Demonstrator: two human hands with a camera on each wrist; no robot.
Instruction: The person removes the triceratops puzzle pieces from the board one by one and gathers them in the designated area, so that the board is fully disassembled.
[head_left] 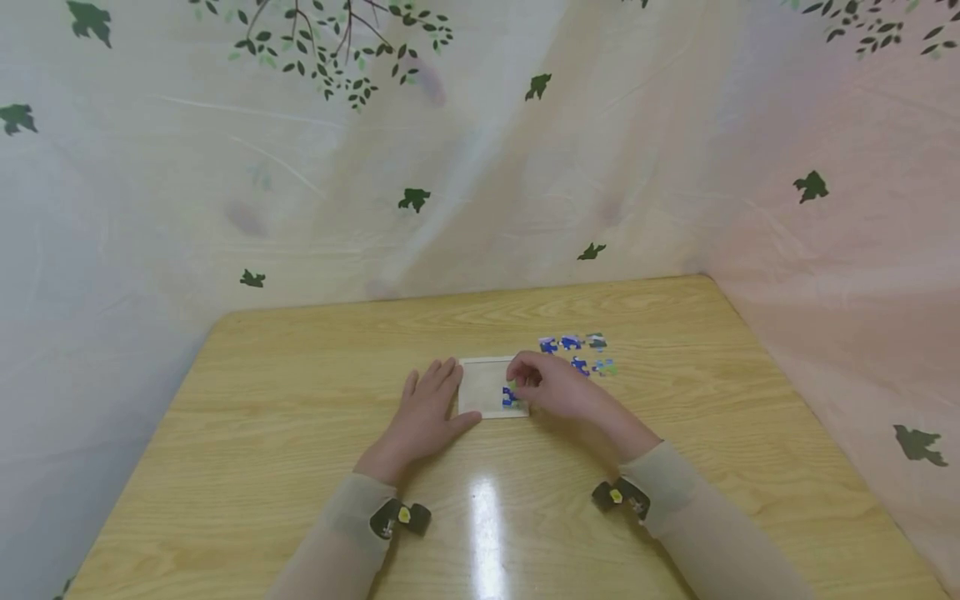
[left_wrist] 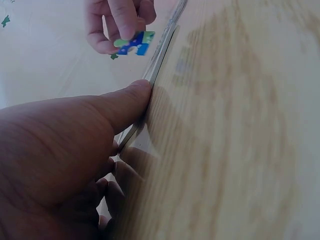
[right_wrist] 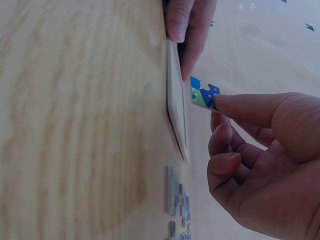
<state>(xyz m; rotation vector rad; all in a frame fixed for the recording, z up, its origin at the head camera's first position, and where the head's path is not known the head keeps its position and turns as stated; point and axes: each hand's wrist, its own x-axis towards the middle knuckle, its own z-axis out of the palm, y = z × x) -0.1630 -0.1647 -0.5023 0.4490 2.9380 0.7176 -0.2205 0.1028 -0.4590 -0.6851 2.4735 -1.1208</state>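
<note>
My right hand (head_left: pixel 555 385) pinches a blue and green jigsaw piece (right_wrist: pixel 204 93) between thumb and fingertips. In the left wrist view the piece (left_wrist: pixel 136 44) is raised above the surface. Beneath it lies a shallow white puzzle tray (head_left: pixel 480 387) on the table. My left hand (head_left: pixel 423 417) lies spread at the tray's left side, fingers straight, with its thumb (left_wrist: pixel 131 97) touching the near edge. At the tray's right part, blue shows below the right fingers; whether a second piece lies there, I cannot tell.
Several loose jigsaw pieces (head_left: pixel 572 342) lie on the wooden table (head_left: pixel 300 392) beyond and right of the tray. A pale cloth (head_left: pixel 480 167) with leaf prints hangs behind the table and along its sides.
</note>
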